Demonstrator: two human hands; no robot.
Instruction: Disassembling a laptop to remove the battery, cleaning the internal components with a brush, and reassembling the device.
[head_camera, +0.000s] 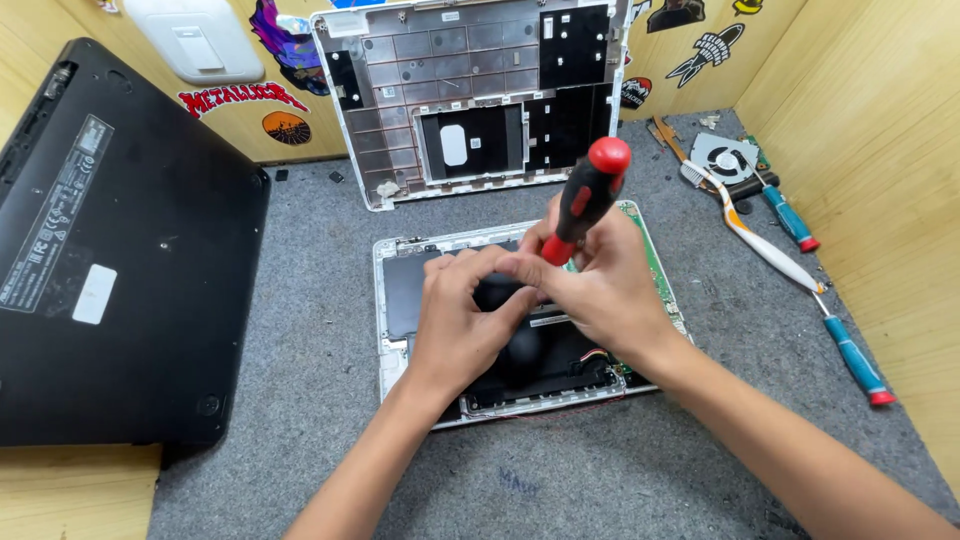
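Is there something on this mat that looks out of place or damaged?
Nothing looks damaged. The opened laptop lies under both hands, its removed cover leans on the wall, and a loose fan lies beside two screwdrivers.

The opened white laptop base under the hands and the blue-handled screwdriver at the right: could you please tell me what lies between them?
In the head view, only bare grey felt mat lies between the opened white laptop base and the blue-handled screwdriver.
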